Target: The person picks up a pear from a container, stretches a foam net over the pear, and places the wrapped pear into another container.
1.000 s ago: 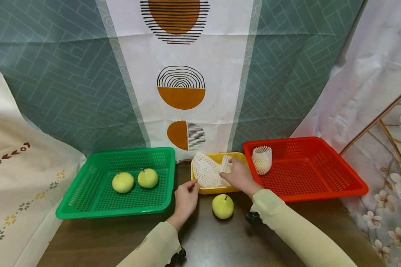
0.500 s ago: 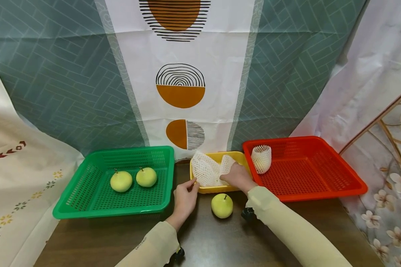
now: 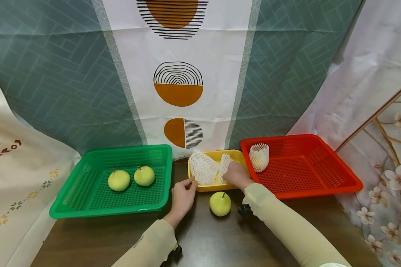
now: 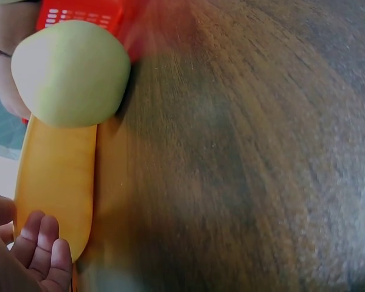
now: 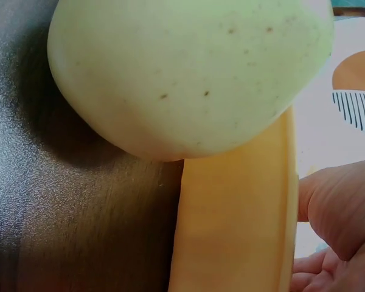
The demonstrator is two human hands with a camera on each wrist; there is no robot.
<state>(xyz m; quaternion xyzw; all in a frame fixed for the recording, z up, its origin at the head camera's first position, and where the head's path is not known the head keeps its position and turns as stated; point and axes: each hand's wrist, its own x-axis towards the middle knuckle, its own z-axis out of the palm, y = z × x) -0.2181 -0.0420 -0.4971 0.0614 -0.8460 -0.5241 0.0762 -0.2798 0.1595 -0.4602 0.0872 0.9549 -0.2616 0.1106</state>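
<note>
In the head view my left hand (image 3: 183, 196) is at the front left corner of a small yellow basket (image 3: 208, 188). Its thumb and forefinger pinch the rim, while in the left wrist view the other fingers (image 4: 44, 243) lie loosely bent outside the wall. My right hand (image 3: 236, 174) reaches into the basket and grips a white foam net sleeve (image 3: 224, 165); its fingertips are hidden. Another foam net (image 3: 202, 168) lies flattened at the basket's left. A yellow-green pear (image 3: 220, 204) stands on the table just in front, between my wrists.
To the left, a green basket (image 3: 110, 213) holds two pears (image 3: 119, 180). A red basket (image 3: 300, 167) at the right contains one pear in a foam net (image 3: 259, 157). Patterned cloth (image 3: 177, 48) hangs behind the dark wooden table (image 3: 217, 244).
My right hand has shifted slightly down into the yellow basket, its fingers closing at the right foam net, which looks narrower. The left hand stays at the rim. The view has drifted slightly.
</note>
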